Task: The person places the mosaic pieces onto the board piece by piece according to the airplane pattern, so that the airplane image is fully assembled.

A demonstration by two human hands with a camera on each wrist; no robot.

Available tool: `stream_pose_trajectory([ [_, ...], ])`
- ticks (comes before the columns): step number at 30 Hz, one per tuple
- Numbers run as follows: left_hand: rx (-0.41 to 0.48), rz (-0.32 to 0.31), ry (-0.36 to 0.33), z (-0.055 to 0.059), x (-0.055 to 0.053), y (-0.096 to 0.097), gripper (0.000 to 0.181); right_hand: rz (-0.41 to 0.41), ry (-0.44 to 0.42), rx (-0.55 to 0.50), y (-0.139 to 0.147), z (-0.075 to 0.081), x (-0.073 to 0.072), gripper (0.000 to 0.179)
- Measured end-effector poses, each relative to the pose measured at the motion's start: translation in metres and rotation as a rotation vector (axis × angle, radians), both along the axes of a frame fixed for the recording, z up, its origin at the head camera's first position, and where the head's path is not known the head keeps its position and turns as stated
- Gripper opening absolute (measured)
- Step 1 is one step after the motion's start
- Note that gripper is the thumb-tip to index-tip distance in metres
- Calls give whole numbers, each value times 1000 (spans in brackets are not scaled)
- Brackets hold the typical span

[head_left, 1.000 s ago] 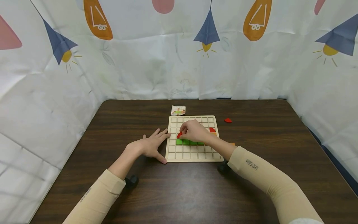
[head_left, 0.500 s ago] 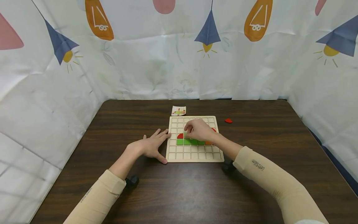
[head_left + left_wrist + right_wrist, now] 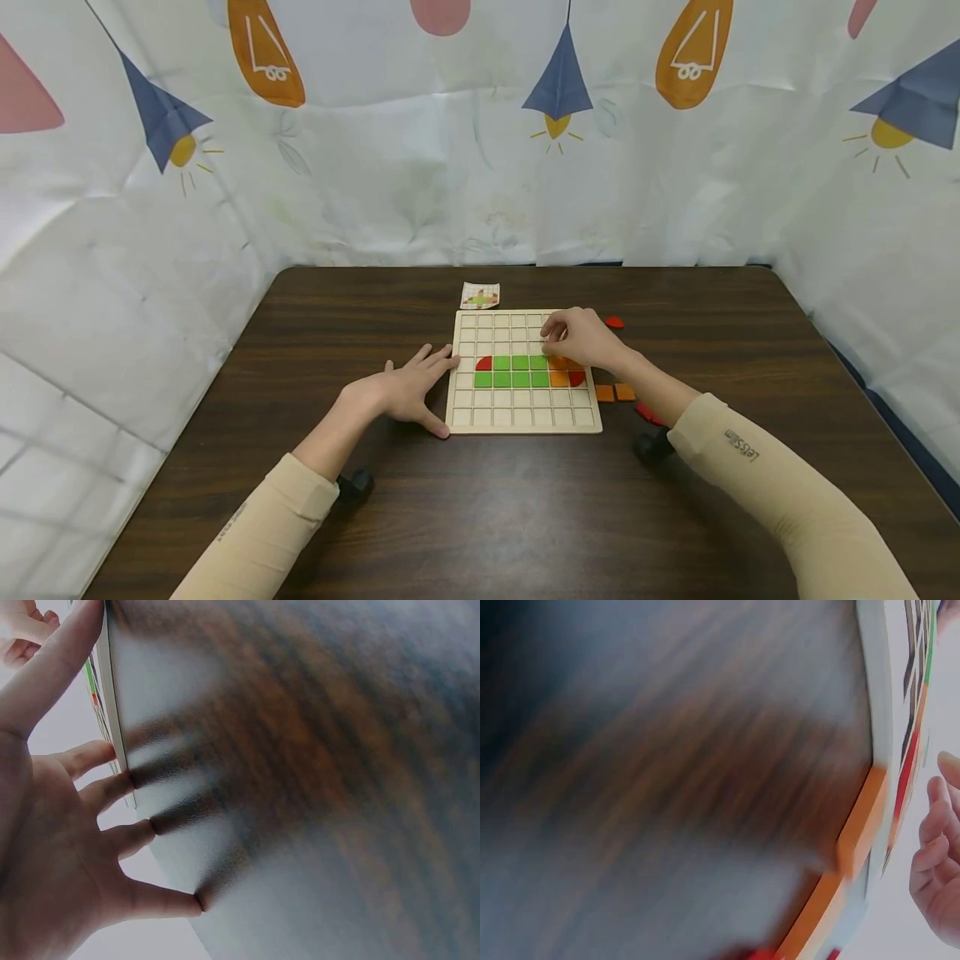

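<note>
Seven green square tiles (image 3: 521, 363) lie on the pale wooden grid board (image 3: 521, 419); the person's left hand (image 3: 401, 394), fingers spread wide, touches its left edge. The right hand (image 3: 588, 339) hovers over its right side, fingers curled; whether they hold anything, I cannot tell.

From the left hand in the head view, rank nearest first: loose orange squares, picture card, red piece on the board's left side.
1. Red piece: left part of the board.
2. Picture card: beyond the far edge.
3. Loose orange squares: past the right edge.
</note>
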State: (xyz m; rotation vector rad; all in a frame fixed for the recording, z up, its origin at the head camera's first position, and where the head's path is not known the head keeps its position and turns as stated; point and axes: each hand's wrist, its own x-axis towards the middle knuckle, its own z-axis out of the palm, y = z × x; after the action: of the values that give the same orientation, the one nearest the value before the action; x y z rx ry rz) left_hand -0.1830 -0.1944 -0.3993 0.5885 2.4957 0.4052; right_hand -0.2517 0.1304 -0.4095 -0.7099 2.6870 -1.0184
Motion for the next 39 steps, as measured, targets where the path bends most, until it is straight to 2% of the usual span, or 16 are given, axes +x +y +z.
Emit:
stream_pose_trajectory([
  [11,2,-1,3,1,0,-1,118,-98,26,23,45,-8,-13,18],
  [20,3,-4,2,1,0,-1,118,-148,31,15,72,-7,-19,18],
  [32,7,-6,8,0,0,-2,118,-212,20,78,92,-8,-28,20],
  [39,9,-6,6,1,0,-2,117,-238,4,116,99,-9,-30,27],
])
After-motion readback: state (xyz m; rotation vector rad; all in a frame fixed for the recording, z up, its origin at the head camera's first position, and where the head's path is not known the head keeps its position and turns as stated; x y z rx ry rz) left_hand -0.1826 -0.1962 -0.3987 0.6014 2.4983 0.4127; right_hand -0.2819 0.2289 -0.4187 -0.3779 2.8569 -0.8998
